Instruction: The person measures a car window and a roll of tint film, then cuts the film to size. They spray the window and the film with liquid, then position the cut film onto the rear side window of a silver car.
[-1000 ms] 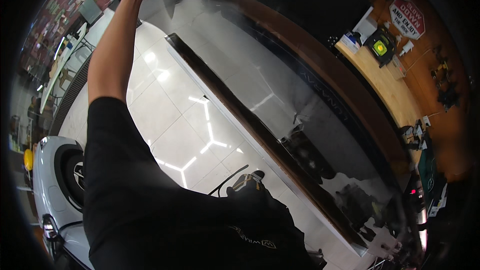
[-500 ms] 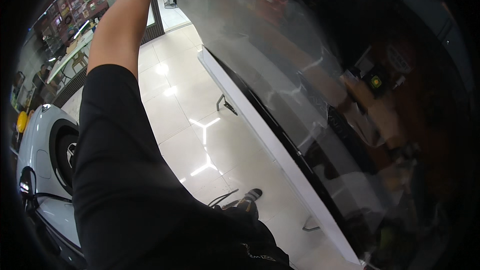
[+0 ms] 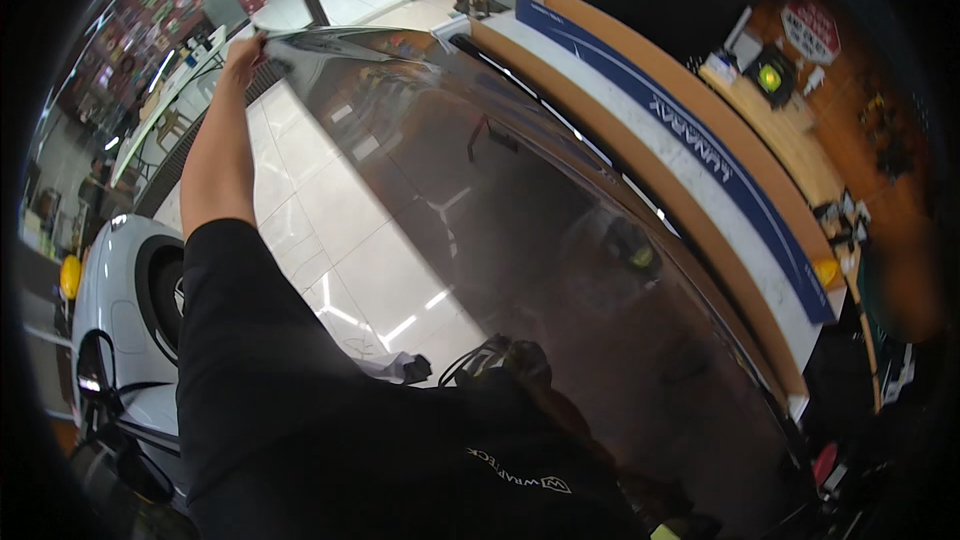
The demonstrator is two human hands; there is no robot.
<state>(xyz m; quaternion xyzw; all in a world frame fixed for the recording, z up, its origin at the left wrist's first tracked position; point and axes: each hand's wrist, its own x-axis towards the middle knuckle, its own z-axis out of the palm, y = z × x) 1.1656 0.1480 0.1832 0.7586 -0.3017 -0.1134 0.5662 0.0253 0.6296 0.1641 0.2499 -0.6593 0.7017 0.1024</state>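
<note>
The room was a tiled showroom or workshop: glossy white floor tiles (image 3: 330, 230) reflected ceiling lights, a long wood-edged surface with a blue band (image 3: 700, 140) ran diagonally along the right, and a white car (image 3: 130, 290) stood at your lower left, one wheel arch showing. Shelving and furniture at the far upper left were too small to tell apart.

Across the middle of the view you held up a large sheet of dark, see-through film (image 3: 560, 270). It spread from the upper left down to the lower right, its long axis following that diagonal, roughly parallel to the long surface behind it. The floor tiles and surface showed dimly through it.

Your left hand (image 3: 243, 52) was raised at arm's length, its grip pinched closed on the sheet's upper-left corner. From that grip, nearly all of the film lay to the right and downward, toward your body. The left hand was therefore the one seen on the sheet; the far lower-right end was well apart from it.

Your right hand was not in view, so its grip could not be described; what carried the lower end of the film was hidden.

Near your dark-sleeved torso, a small dark object with a cord (image 3: 500, 360) lay low in the view, its kind unclear.
</note>
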